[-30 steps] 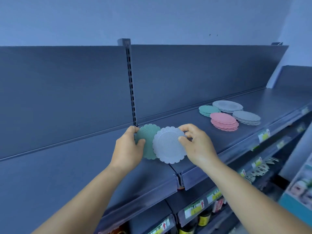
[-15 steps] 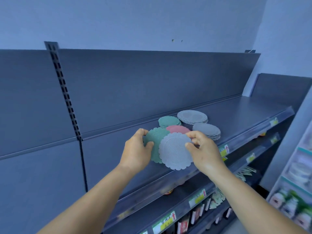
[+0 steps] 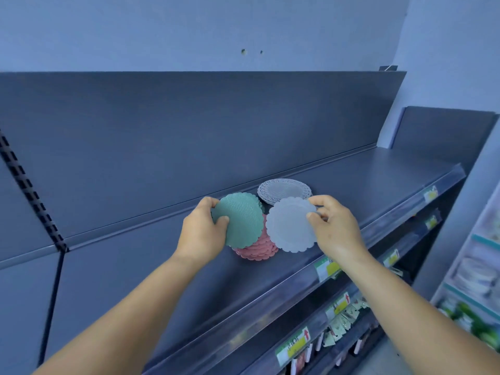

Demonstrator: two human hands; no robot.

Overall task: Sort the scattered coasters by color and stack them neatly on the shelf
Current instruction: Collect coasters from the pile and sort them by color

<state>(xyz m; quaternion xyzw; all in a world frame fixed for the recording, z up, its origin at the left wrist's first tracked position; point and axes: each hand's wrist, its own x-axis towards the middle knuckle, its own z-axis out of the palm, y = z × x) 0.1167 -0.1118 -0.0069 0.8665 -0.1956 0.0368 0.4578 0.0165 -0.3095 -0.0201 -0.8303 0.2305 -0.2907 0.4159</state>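
Observation:
My left hand [image 3: 201,234] grips a green scalloped coaster [image 3: 240,219] by its left edge. A pale grey scalloped coaster [image 3: 290,226] is pinched at its right edge by my right hand [image 3: 336,231]. Both coasters hang side by side, apart, just above the dark shelf [image 3: 365,185]. Under them lies a stack of pink coasters [image 3: 257,249], partly hidden. Behind sits a stack of grey lacy coasters [image 3: 284,189]. The green stack and the other grey stack are hidden behind the held coasters and my hands.
The shelf's back panel [image 3: 189,131] rises behind the stacks. A clear price rail [image 3: 297,282] with labels runs along the shelf's front edge. Lower shelves [image 3: 338,328] hold small hanging goods. Another display [image 3: 476,288] stands at the right.
My view has swung right along the shelf. Both hands carried their coasters over the stacks, and the two coasters, overlapping before, are now separated side by side.

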